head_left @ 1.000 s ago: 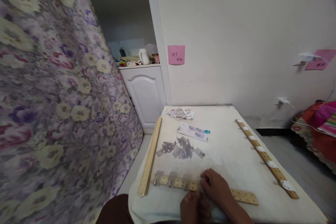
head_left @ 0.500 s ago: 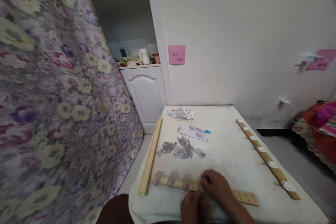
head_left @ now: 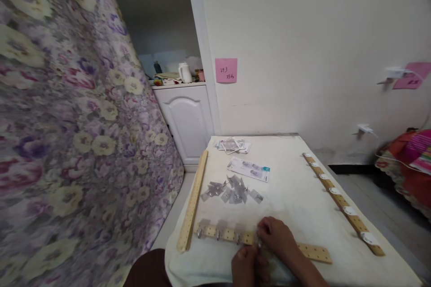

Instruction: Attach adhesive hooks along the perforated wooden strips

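Note:
A perforated wooden strip [head_left: 229,234] lies crosswise near the front of the table. Clear adhesive hooks [head_left: 218,232] sit along its left part, their metal hooks towards me. My right hand [head_left: 278,237] comes over the strip from the right, its fingers pinched on another clear hook [head_left: 259,241] at the strip. In front of it, my left hand [head_left: 245,263] is closed, with its fingertips at the strip's near edge by that same hook. The fingers partly hide this hook and a stretch of the wood.
Loose clear hooks [head_left: 232,189] lie piled beyond the strip, behind them a hook package card [head_left: 249,169] and stacked packaging [head_left: 232,145]. A second wooden strip [head_left: 192,206] runs along the left edge. At right lies a strip with white hooks [head_left: 343,204].
Both hands stay in almost the same place at the hook. The metal part of that hook shows slightly more between the fingers now.

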### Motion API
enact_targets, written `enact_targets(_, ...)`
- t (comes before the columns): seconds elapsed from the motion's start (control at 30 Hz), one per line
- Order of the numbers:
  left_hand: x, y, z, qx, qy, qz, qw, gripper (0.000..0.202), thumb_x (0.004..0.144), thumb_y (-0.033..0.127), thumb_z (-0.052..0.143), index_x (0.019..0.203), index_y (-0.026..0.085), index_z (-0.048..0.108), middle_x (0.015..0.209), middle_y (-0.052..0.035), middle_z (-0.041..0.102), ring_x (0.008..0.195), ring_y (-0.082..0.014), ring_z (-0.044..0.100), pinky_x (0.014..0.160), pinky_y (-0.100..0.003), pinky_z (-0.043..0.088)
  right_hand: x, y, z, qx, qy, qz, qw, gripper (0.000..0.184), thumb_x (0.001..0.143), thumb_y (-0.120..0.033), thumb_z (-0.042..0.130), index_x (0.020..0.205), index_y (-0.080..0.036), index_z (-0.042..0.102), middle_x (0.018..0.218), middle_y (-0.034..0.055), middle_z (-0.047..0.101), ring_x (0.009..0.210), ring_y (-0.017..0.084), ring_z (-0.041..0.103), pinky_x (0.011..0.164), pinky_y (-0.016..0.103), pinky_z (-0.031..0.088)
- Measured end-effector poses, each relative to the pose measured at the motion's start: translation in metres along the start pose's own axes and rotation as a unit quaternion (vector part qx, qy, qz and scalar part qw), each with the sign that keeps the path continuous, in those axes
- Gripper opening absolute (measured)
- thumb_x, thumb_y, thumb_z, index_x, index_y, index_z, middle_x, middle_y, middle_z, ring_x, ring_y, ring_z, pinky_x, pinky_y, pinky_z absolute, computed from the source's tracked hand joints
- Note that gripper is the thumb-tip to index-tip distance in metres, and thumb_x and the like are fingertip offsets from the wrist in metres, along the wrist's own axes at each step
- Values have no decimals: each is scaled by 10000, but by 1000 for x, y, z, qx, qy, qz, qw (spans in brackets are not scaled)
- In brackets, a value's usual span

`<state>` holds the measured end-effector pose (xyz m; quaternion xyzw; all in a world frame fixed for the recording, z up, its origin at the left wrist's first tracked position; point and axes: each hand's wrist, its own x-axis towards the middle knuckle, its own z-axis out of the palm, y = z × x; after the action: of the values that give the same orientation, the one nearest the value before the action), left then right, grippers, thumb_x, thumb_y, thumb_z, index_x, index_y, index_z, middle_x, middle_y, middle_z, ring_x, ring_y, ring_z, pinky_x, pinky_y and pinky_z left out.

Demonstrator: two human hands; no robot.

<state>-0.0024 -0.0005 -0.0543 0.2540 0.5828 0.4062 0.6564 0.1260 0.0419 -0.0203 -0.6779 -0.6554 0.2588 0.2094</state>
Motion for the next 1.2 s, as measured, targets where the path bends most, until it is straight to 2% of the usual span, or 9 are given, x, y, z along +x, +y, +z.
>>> enact_targets(0.23,4,-3,-2,13,-3,30,999,294,733,451,582,602,194,527,476,15,625,270,-97,456,322,-209,219,2,-2,-3,30,-10,12,999,117,672,-231,570,722,-207,673,730,15,699,702,162,611,615,236,355)
enact_targets(0.6,1,-1,-2,10,-9,22,1000,281,752,427,561,603,190,536,462,10,624,280,-106,476,322,-207,235,6,-1,-6,68,-32,25,997,115,644,-225,599,715,-195,684,691,8,706,645,143,609,570,216,358)
enact_targets(0.9,8,-6,-2,5,5,16,1000,298,692,452,609,577,188,535,417,27,592,257,-103,457,303,-208,245,8,1,-5,67,-38,29,997,101,634,-232,615,698,-196,684,677,2,700,632,135,594,555,212,342)
enact_targets(1.2,2,0,0,29,3,4,1000,259,781,372,522,597,191,525,446,25,613,252,-96,471,295,-195,228,17,10,2,138,-60,40,988,85,584,-225,673,661,-189,679,648,-3,694,611,137,587,550,215,362)
